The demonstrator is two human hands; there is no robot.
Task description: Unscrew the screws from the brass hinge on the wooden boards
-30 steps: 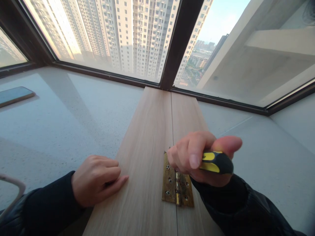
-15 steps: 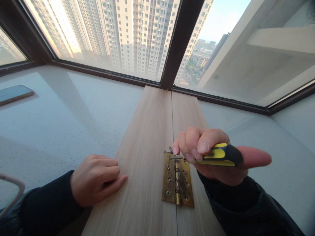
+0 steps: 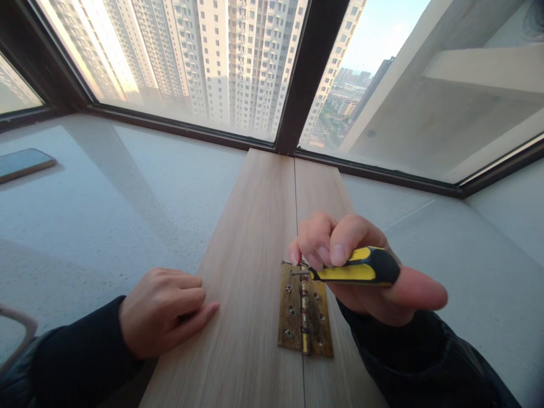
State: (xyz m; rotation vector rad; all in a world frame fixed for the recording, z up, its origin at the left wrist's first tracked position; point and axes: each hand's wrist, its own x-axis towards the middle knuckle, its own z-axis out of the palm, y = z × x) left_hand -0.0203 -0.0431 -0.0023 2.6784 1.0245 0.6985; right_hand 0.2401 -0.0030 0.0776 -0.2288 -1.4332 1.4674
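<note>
Two light wooden boards lie side by side on a pale stone sill, joined by a brass hinge across their seam. My right hand grips a yellow and black screwdriver, its metal tip at the hinge's upper left corner. Its fingers curl over the handle, with the thumb stretched out to the right. My left hand rests on the left board's edge with its fingers curled under and nothing visible in them.
A phone lies on the stone sill at the far left. Dark window frames run along the back, with tall buildings outside. A curved pale rim shows at the lower left edge.
My right hand has turned and lifted a little, exposing the screwdriver's shaft and tip at the hinge's top. Its thumb has stretched out to the right. The left hand has stayed put.
</note>
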